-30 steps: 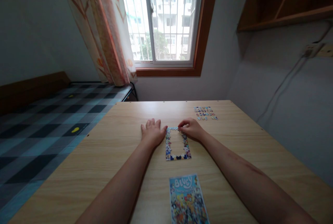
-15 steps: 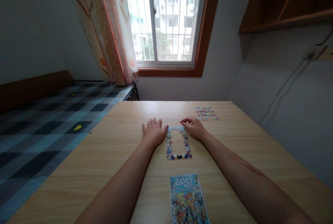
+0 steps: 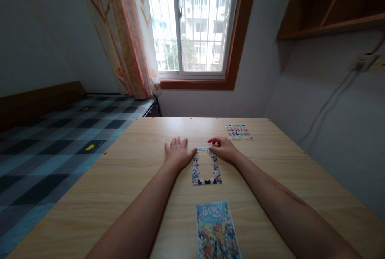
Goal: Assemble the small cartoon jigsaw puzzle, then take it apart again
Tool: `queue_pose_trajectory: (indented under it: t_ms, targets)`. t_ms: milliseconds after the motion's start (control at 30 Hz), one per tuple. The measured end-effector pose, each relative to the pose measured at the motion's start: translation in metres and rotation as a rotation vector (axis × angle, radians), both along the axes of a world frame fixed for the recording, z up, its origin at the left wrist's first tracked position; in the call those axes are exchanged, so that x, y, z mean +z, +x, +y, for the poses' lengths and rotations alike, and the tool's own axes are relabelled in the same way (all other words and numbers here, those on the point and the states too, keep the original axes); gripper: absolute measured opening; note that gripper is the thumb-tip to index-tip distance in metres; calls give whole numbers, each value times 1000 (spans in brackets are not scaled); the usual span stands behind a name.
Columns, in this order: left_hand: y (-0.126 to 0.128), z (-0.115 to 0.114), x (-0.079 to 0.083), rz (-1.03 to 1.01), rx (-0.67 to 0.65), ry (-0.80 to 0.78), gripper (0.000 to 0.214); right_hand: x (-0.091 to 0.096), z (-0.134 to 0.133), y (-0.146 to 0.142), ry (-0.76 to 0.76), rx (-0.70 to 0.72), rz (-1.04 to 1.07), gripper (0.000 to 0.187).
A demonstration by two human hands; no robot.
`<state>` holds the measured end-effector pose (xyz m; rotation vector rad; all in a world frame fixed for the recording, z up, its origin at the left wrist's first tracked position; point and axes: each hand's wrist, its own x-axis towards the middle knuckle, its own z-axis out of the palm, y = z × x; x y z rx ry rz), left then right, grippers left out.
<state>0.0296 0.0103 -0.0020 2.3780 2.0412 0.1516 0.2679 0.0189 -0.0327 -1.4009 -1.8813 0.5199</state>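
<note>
A jigsaw puzzle frame [image 3: 195, 170] lies flat on the table, a rectangle of joined border pieces around bare wood. My left hand [image 3: 177, 154] rests palm down at its upper left, fingers spread, the thumb touching the corner. At the upper right corner is my right hand [image 3: 223, 148], its thumb tip on or just over the edge and the forefinger lifted apart from it; no piece shows between them. Closer to me lies a picture sheet [image 3: 218, 229] printed with "BLUEY" and many cartoon figures.
Several loose puzzle pieces [image 3: 239, 132] sit in rows toward the back right of the wooden table [image 3: 135, 187]. Left of the table stands a bed [image 3: 60, 138] with a checked cover. A window [image 3: 201, 22] and a curtain [image 3: 126, 30] are beyond the far edge.
My right thumb has come down and inward onto the frame's upper right corner, parting from the forefinger. My left thumb has shifted slightly right onto the upper left corner.
</note>
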Motion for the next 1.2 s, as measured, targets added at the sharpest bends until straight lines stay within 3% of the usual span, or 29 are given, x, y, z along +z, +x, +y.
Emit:
queue_pose_trajectory:
  t_ms: [400, 667, 967, 1200]
  targets:
    - [1, 0, -1, 6, 0, 15, 78, 5, -3, -5, 34, -37, -51, 28]
    - [0, 1, -2, 3, -4, 18, 78, 4, -1, -6, 12, -59, -128, 37]
    - [0, 1, -1, -5, -4, 25, 76, 1, 0, -5, -25, -58, -12, 31]
    - [0, 1, -1, -7, -1, 15, 76, 4, -4, -5, 3, -27, -67, 35]
